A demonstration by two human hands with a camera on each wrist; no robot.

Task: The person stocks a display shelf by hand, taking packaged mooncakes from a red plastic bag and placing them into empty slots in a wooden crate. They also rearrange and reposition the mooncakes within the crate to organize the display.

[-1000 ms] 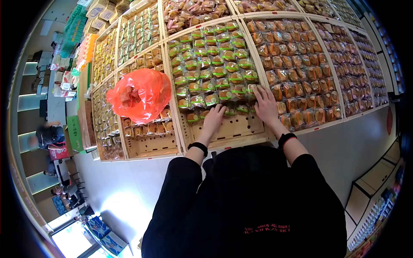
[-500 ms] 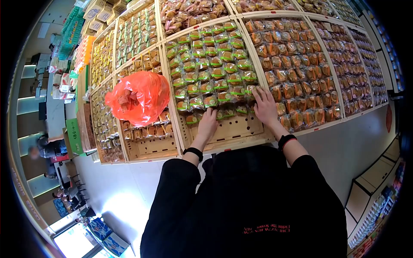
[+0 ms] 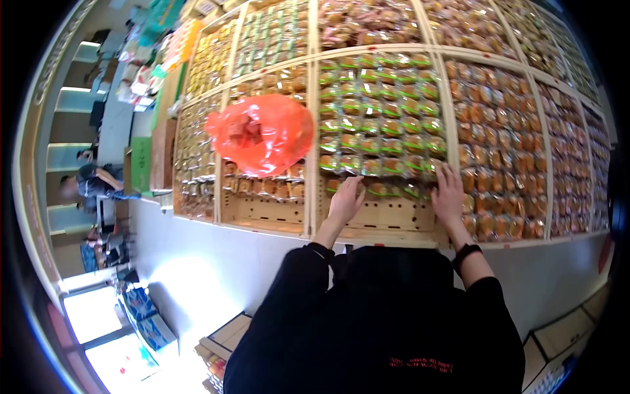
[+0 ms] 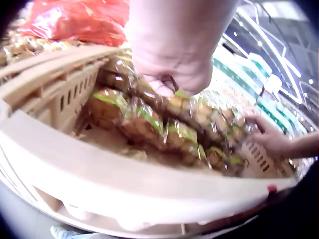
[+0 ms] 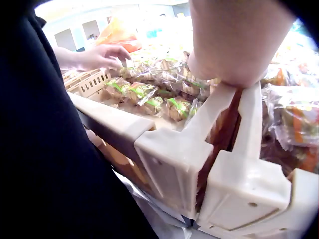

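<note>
A pale slotted crate (image 3: 387,215) holds rows of clear-wrapped round pastries (image 3: 380,127) with green labels. Its front part shows bare floor, with a lower layer of the same packs (image 4: 142,122) behind it. My left hand (image 3: 346,201) is at the front row, left of the middle, its fingers bent loosely over the packs. In the left wrist view its fingertips are mostly hidden under the hand. My right hand (image 3: 449,197) reaches to the right end of that row, fingers stretched forward and touching the packs by the crate's side wall.
A red plastic bag (image 3: 262,134) sits on the crate to the left. Orange-labelled packs (image 3: 499,151) fill the crate on the right, and more crates of wrapped pastries (image 3: 371,23) stand behind. A person (image 3: 98,180) is far off at the left.
The head view has swung, so the crates appear further right and lower. Both hands stay at the front row of green-labelled packs, the left one near its left part.
</note>
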